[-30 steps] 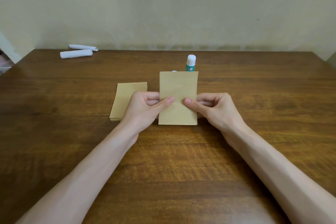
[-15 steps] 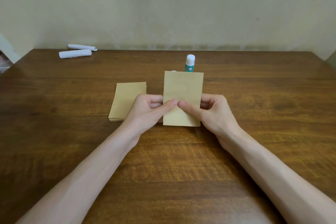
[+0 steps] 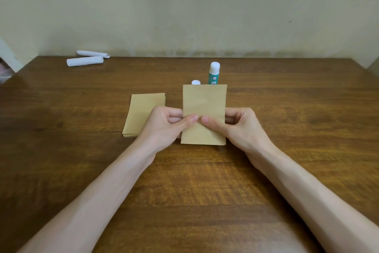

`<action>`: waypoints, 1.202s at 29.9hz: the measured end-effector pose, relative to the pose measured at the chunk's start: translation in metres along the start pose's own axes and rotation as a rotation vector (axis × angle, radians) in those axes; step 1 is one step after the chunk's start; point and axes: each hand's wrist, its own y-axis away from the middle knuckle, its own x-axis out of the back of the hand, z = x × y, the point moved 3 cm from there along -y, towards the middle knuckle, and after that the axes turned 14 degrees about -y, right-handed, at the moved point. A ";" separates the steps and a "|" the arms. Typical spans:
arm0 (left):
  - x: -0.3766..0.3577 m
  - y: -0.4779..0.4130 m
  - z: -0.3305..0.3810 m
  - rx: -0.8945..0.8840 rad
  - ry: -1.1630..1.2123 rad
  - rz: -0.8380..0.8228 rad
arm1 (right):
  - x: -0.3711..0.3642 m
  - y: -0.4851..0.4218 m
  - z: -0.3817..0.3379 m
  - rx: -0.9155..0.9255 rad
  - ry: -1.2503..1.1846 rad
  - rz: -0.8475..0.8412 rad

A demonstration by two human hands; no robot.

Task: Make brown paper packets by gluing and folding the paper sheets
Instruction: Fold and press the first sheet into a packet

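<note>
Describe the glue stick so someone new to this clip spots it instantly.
On the wooden table, look just behind the held brown sheet. The glue stick stands upright there: green body, white top, taller than the small white object beside it.

Table (image 3: 287, 109): dark brown wood, strong grain, far edge against a pale wall. Lying or standing directly on it:
- stack of brown paper sheets (image 3: 141, 113), flat, left of centre, edges nearly flush, near right corner covered
- glue stick (image 3: 214, 74), upright, green body with a white top, beyond centre
- white cap (image 3: 195, 82), just left of the glue stick, only its top showing above a brown paper sheet (image 3: 205, 101)
- nearer white roll (image 3: 85, 61) and farther white roll (image 3: 92, 54), lying close together at the far left, well apart from the rest
</note>
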 end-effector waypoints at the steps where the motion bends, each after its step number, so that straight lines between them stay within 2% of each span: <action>1: 0.000 0.000 0.000 -0.001 -0.001 0.006 | 0.000 0.000 -0.001 0.006 0.006 0.007; 20: 0.009 0.000 0.002 0.004 0.008 0.037 | 0.005 -0.003 -0.005 0.010 0.050 -0.005; 26: 0.004 0.001 0.002 0.037 0.059 -0.046 | 0.007 -0.003 -0.004 0.039 0.042 0.021; 31: 0.002 0.001 0.000 0.013 0.053 0.000 | 0.003 0.000 -0.002 -0.002 -0.006 -0.015; 36: -0.003 0.001 0.000 0.017 0.076 -0.053 | 0.001 0.001 -0.003 0.036 0.002 0.000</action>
